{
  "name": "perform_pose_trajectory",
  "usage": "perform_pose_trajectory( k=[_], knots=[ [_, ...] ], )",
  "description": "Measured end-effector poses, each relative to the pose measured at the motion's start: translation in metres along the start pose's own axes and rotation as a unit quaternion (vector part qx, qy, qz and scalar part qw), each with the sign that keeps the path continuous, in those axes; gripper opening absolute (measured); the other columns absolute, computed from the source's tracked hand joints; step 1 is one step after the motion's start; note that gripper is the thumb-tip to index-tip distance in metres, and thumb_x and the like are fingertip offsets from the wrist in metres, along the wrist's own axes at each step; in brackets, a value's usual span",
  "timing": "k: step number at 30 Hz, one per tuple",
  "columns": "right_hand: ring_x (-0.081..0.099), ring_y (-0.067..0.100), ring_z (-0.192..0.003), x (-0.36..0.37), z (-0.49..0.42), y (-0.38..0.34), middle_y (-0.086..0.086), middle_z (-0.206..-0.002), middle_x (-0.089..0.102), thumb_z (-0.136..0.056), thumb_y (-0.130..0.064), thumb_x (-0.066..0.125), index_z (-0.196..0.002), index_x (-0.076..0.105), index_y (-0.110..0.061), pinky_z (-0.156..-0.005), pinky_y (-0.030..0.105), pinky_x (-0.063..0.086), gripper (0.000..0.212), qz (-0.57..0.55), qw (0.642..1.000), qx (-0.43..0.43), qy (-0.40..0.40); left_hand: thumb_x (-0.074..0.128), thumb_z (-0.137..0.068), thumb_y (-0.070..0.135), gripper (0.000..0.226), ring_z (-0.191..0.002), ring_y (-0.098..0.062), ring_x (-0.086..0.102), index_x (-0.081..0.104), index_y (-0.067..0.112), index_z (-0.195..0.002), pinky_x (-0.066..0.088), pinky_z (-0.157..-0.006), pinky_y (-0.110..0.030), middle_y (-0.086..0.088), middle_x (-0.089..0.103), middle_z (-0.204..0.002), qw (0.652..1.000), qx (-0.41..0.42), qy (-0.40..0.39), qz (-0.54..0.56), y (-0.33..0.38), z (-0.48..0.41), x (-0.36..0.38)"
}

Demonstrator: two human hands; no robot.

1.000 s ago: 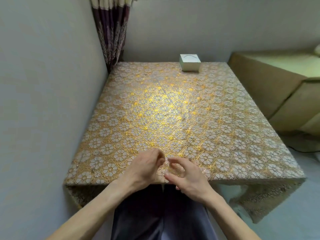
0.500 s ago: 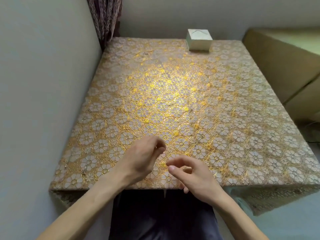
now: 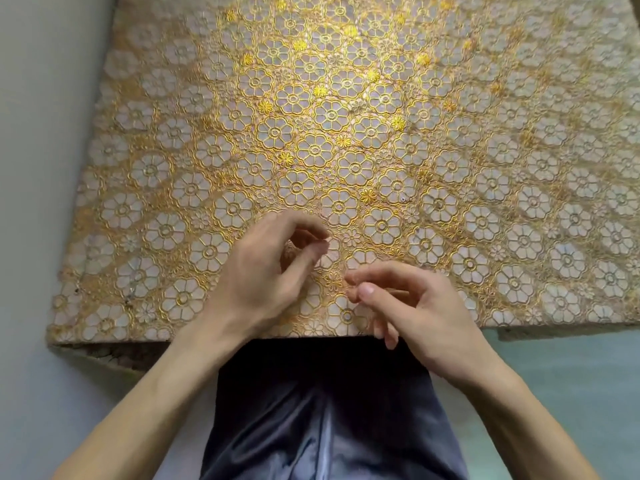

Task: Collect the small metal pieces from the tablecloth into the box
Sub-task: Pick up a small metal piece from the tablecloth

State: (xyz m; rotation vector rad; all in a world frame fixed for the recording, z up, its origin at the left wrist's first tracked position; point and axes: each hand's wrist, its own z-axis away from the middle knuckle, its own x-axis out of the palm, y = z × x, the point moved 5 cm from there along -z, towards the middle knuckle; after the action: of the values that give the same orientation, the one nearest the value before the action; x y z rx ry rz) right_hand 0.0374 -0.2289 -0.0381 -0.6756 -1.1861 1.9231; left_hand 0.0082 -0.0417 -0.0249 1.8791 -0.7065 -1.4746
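- Head view: a gold-and-white tablecloth of flower-patterned lace (image 3: 485, 98) fills the upper frame, its near edge running straight across just in front of the person's lap.
- The left hand (image 3: 263, 282) hovers over the near edge with thumb and forefinger curled into a narrow ring, their tips almost meeting. I cannot tell whether anything is held between them.
- The right hand (image 3: 415, 317) is just beside it, to the right and a little nearer the person, with thumb pressed to forefinger in a tight pinch.
- A thin pale sliver (image 3: 398, 292) shows behind that thumb. It lies roughly left to right, from the pinch back toward the palm, and I judge it to be one of the small metal pieces, though it is too fine to be sure.
- A tiny silvery glint (image 3: 403, 199) sits on the cloth beyond the right hand, farther up the table and nearly straight ahead of its pinch. It may be another piece, and the right hand is the nearer one to it.
- The box is out of frame, so the carry direction cannot be read. Other pieces are hard to pick out against the busy pattern.
- Dark blue glossy trousers (image 3: 322, 410) show below the table edge, with a plain grey wall (image 3: 34, 133) at the left.
- No brand, label or writing is legible anywhere.
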Motion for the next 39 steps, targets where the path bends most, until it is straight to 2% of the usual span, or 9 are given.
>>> perform_pose_trajectory(
  k=[4, 7, 9, 12, 15, 21, 26, 32, 39],
  knots=[
    [0.057, 0.015, -0.051, 0.002, -0.001, 0.001, 0.012, -0.087, 0.074, -0.096, -0.008, 0.064, -0.097, 0.074, -0.019, -0.043, 0.024, 0.045, 0.015, 0.017, 1.0, -0.003, -0.003, 0.068, -0.091, 0.026, 0.014, -0.089, -0.006, 0.06, 0.069, 0.019, -0.103, 0.046, -0.085, -0.026, 0.011, 0.068, -0.094, 0.999, -0.01, 0.018, -0.027, 0.004, 0.011, 0.005],
    [0.054, 0.013, -0.048, 0.002, -0.004, 0.001, 0.01, -0.082, 0.074, -0.095, -0.006, 0.063, -0.095, 0.073, -0.015, -0.041, 0.022, 0.043, 0.013, -0.002, 1.0, 0.01, -0.006, 0.07, -0.092, 0.02, 0.016, -0.102, -0.019, 0.06, 0.07, 0.013, -0.106, 0.047, -0.091, -0.033, 0.0, 0.068, -0.107, 0.998, -0.005, 0.046, -0.047, 0.012, 0.022, 0.006],
    [0.053, 0.013, -0.047, 0.003, -0.006, 0.001, 0.004, -0.077, 0.073, -0.095, -0.006, 0.063, -0.094, 0.071, -0.014, -0.039, 0.022, 0.042, 0.012, -0.01, 1.0, 0.018, -0.009, 0.071, -0.09, 0.025, 0.017, -0.105, -0.025, 0.059, 0.073, 0.014, -0.103, 0.049, -0.09, -0.042, -0.001, 0.066, -0.111, 0.995, -0.012, 0.068, -0.073, 0.019, 0.032, 0.005],
    [0.053, 0.013, -0.046, 0.004, -0.006, 0.001, 0.005, -0.063, 0.063, -0.095, -0.006, 0.063, -0.092, 0.07, -0.015, -0.04, 0.022, 0.042, 0.011, 0.014, 1.0, 0.007, -0.016, 0.074, -0.087, 0.035, 0.014, -0.098, -0.026, 0.058, 0.076, 0.023, -0.093, 0.046, -0.085, -0.049, 0.005, 0.066, -0.102, 0.991, -0.043, 0.07, -0.107, 0.027, 0.045, 0.01],
    [0.054, 0.013, -0.046, 0.003, -0.005, 0.002, 0.007, -0.06, 0.059, -0.096, -0.005, 0.062, -0.093, 0.07, -0.014, -0.041, 0.023, 0.043, 0.012, 0.021, 1.0, -0.005, -0.014, 0.073, -0.086, 0.038, 0.011, -0.094, -0.023, 0.058, 0.076, 0.028, -0.087, 0.045, -0.084, -0.049, 0.01, 0.065, -0.094, 0.99, -0.083, 0.064, -0.091, 0.028, 0.05, 0.018],
    [0.06, 0.015, -0.049, 0.003, 0.001, 0.002, 0.007, -0.072, 0.068, -0.097, -0.008, 0.065, -0.097, 0.071, -0.014, -0.047, 0.028, 0.049, 0.009, 0.053, 0.998, -0.043, 0.012, 0.068, -0.083, 0.045, 0.012, -0.096, -0.016, 0.057, 0.075, 0.036, -0.085, 0.044, -0.088, -0.046, 0.016, 0.064, -0.092, 0.987, -0.141, 0.07, -0.045, 0.025, 0.049, 0.021],
    [0.066, 0.018, -0.053, 0.0, 0.008, -0.002, -0.006, -0.071, 0.069, -0.093, -0.021, 0.065, -0.097, 0.072, -0.024, -0.052, 0.04, 0.053, 0.008, 0.126, 0.986, -0.099, 0.042, 0.064, -0.081, 0.051, 0.006, -0.099, -0.01, 0.054, 0.068, 0.047, -0.082, 0.04, -0.093, -0.04, 0.022, 0.064, -0.09, 0.984, -0.167, 0.052, -0.021, 0.027, 0.046, 0.02],
    [0.066, 0.015, -0.055, 0.0, 0.013, -0.009, -0.019, -0.069, 0.065, -0.094, -0.014, 0.07, -0.098, 0.075, -0.021, -0.051, 0.029, 0.053, 0.01, 0.189, 0.968, -0.151, 0.07, 0.063, -0.079, 0.052, 0.004, -0.101, -0.009, 0.055, 0.066, 0.049, -0.08, 0.039, -0.096, -0.044, 0.023, 0.066, -0.091, 0.984, -0.174, 0.049, 0.003, 0.029, 0.046, 0.019],
    [0.065, 0.014, -0.06, 0.0, 0.015, -0.01, -0.022, -0.074, 0.064, -0.092, -0.017, 0.071, -0.097, 0.076, -0.025, -0.054, 0.027, 0.053, 0.01, 0.223, 0.955, -0.176, 0.085, 0.063, -0.078, 0.052, 0.004, -0.1, -0.008, 0.056, 0.066, 0.05, -0.078, 0.038, -0.097, -0.042, 0.024, 0.066, -0.089, 0.983, -0.174, 0.053, 0.012, 0.028, 0.048, 0.019]
  ],
)
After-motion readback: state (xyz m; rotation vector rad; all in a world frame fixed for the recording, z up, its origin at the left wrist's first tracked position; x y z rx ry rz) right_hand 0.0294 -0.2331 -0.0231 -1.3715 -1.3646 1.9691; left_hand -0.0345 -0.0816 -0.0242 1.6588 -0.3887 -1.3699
